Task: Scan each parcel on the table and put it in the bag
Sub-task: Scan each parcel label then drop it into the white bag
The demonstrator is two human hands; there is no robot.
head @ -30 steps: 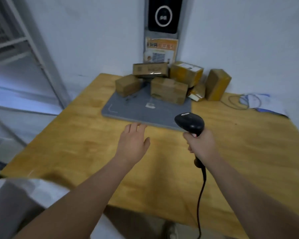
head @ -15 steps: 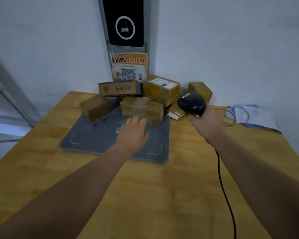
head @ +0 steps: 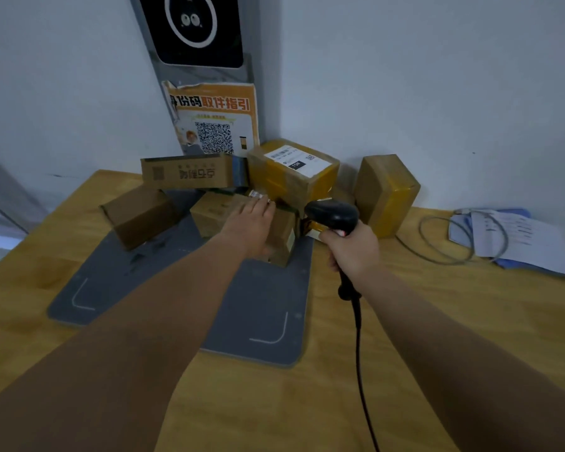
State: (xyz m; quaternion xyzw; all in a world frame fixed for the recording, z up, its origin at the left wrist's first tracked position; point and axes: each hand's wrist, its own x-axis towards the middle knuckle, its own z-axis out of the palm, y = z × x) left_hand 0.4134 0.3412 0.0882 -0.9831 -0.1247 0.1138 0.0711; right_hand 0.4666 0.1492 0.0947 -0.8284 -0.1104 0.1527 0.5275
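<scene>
From the head camera, the left hand (head: 248,228) lies on the middle parcel (head: 211,212), its fingers (head: 262,204) stretched flat over the top. The parcel sits on the grey mat (head: 258,308) on the wooden surface (head: 405,353). The right hand (head: 353,251) has its fingers clenched round the handle of the black scanner (head: 333,214), whose head is just beside that parcel.

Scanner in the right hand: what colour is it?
The scanner is black, its cable too; the head view shows it best.
</scene>
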